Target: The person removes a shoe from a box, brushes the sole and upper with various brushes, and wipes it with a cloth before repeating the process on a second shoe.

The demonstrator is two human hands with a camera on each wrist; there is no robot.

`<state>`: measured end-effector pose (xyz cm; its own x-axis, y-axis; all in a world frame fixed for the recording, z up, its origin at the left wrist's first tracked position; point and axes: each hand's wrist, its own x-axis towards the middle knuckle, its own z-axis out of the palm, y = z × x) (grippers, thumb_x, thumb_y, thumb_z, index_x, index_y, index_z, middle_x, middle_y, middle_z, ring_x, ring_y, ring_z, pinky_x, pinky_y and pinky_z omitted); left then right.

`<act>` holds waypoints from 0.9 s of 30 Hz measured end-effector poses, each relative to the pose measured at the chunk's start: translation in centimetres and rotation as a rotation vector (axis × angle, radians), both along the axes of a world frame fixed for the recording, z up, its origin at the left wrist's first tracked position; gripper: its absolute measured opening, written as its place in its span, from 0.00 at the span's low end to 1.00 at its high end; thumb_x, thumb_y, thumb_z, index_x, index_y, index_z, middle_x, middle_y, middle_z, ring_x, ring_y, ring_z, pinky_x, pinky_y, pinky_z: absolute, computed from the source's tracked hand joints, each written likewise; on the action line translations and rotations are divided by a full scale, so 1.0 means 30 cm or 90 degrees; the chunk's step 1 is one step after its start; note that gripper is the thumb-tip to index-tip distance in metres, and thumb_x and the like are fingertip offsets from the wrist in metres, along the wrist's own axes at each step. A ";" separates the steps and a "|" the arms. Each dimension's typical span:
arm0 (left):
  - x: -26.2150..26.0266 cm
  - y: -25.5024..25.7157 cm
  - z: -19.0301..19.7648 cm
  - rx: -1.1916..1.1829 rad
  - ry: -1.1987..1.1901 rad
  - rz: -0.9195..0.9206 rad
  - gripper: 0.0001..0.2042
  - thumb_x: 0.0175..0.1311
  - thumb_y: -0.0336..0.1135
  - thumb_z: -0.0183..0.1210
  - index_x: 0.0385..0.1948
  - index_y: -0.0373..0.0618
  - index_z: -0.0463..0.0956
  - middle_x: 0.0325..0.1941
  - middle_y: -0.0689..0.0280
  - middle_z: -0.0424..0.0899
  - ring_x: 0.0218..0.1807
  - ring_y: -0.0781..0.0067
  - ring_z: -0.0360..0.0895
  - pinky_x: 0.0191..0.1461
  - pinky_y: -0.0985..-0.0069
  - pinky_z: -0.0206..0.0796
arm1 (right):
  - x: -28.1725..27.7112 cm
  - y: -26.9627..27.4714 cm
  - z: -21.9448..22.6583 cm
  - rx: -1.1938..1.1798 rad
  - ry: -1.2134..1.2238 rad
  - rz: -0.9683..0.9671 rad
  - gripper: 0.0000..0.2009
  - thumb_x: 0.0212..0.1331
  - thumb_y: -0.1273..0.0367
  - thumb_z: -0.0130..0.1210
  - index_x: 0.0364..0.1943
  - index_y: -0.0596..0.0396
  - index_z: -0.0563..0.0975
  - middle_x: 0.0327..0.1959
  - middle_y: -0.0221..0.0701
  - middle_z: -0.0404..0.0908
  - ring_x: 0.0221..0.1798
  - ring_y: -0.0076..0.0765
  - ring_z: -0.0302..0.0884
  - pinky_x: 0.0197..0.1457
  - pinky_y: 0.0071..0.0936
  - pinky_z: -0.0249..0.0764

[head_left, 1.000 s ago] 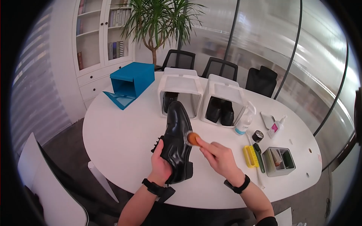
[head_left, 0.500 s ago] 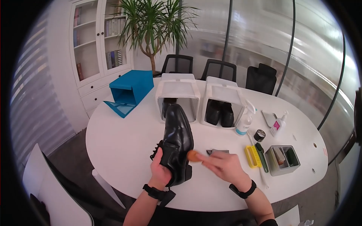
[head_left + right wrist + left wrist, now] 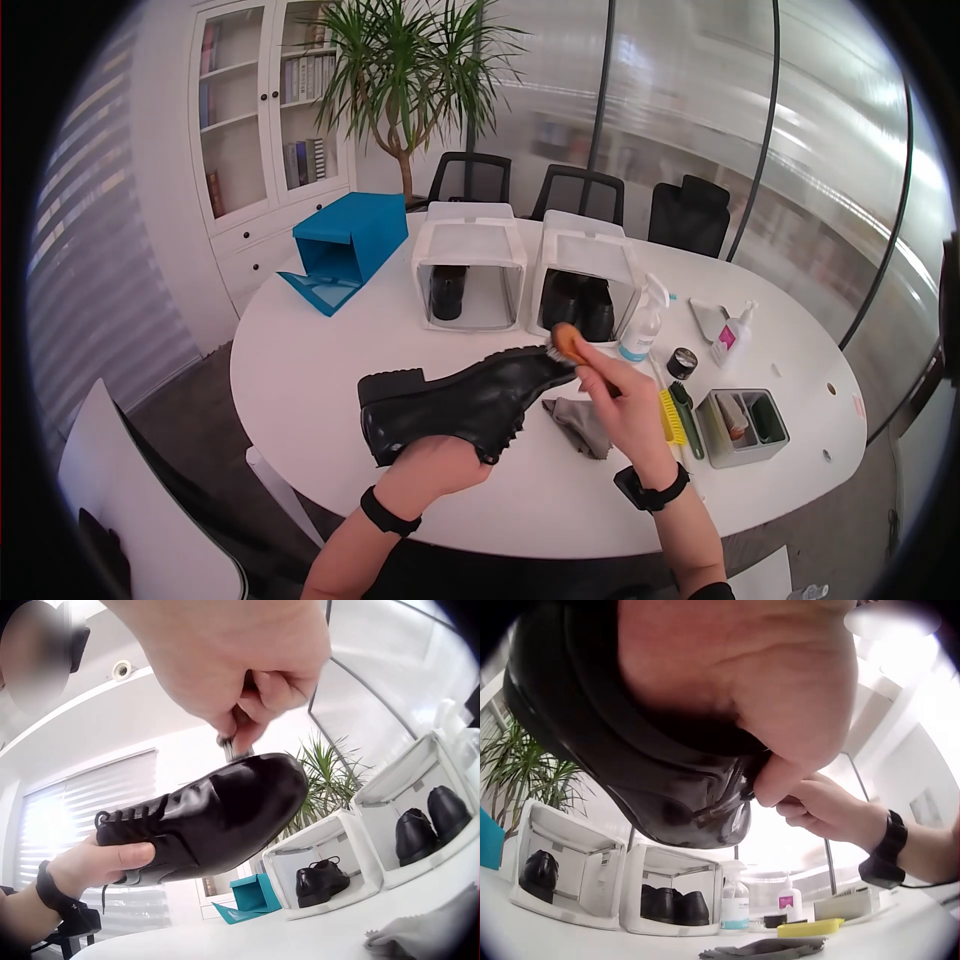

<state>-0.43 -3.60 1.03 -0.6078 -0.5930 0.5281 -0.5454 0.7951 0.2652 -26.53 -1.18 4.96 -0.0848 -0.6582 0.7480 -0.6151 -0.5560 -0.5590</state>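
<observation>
A glossy black lace-up shoe with a chunky heel (image 3: 465,400) is hanging above the table, lying on its side with the sole edge uppermost, heel to the person's left and toe to the right. The left hand (image 3: 440,468) is gripping it from below; the right wrist view is showing the thumb pressing along its side by the laces, while most of the fingers are staying hidden. The right hand (image 3: 625,405) is pinching a small round brown brush with pale bristles (image 3: 568,342), which is apparently meeting the sole edge at the toe.

Judged step: brushing the shoe's edge is under way. The next move is calling for light strokes along the rim, with the left grip holding the shoe steady.

A crumpled grey cloth (image 3: 580,428) is lying below the toe on the white oval table (image 3: 320,400). Farther off, two white-framed boxes (image 3: 470,240) are holding black shoes (image 3: 447,293), and a clear spray bottle (image 3: 640,330) is standing beside the right-hand box.

Compared with half a second earlier, the shoe is no longer pointing its toe away from the person; it is now lying crosswise. The brush is working at the toe instead of near the heel, and the cloth is showing more fully.
</observation>
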 end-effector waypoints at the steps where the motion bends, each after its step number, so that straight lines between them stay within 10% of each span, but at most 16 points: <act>1: -0.012 0.002 -0.020 -0.034 0.002 0.029 0.18 0.64 0.35 0.61 0.57 0.54 0.82 0.60 0.54 0.84 0.61 0.47 0.80 0.67 0.53 0.71 | 0.004 0.008 -0.010 0.049 0.009 0.025 0.19 0.66 0.72 0.66 0.61 0.47 0.83 0.29 0.36 0.83 0.27 0.34 0.79 0.34 0.29 0.76; 11: 0.010 -0.033 -0.284 -0.244 -0.330 -0.010 0.18 0.66 0.31 0.57 0.56 0.42 0.82 0.56 0.53 0.87 0.56 0.52 0.85 0.67 0.57 0.73 | 0.315 0.087 -0.053 -0.028 0.216 0.260 0.21 0.64 0.67 0.65 0.62 0.36 0.83 0.26 0.29 0.78 0.26 0.37 0.80 0.27 0.30 0.75; 18: 0.031 -0.001 -0.288 -0.217 -0.312 0.027 0.18 0.67 0.32 0.58 0.57 0.43 0.82 0.54 0.53 0.88 0.55 0.53 0.86 0.66 0.58 0.74 | 0.457 0.023 -0.078 -0.134 0.368 0.133 0.24 0.61 0.61 0.66 0.64 0.25 0.81 0.21 0.22 0.70 0.20 0.28 0.75 0.18 0.26 0.67; 27: 0.057 0.051 -0.249 -0.153 -0.150 0.071 0.18 0.69 0.36 0.59 0.59 0.45 0.81 0.51 0.54 0.89 0.52 0.52 0.87 0.63 0.57 0.75 | 0.103 0.049 -0.166 -0.008 0.290 -0.043 0.21 0.65 0.60 0.64 0.63 0.28 0.82 0.24 0.25 0.79 0.24 0.36 0.81 0.25 0.34 0.75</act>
<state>1.27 -2.07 -6.44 -0.6682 -0.5383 0.5136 -0.6559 0.7521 -0.0651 -23.43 0.27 -0.02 0.2119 -0.6531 0.7270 -0.8319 -0.5109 -0.2165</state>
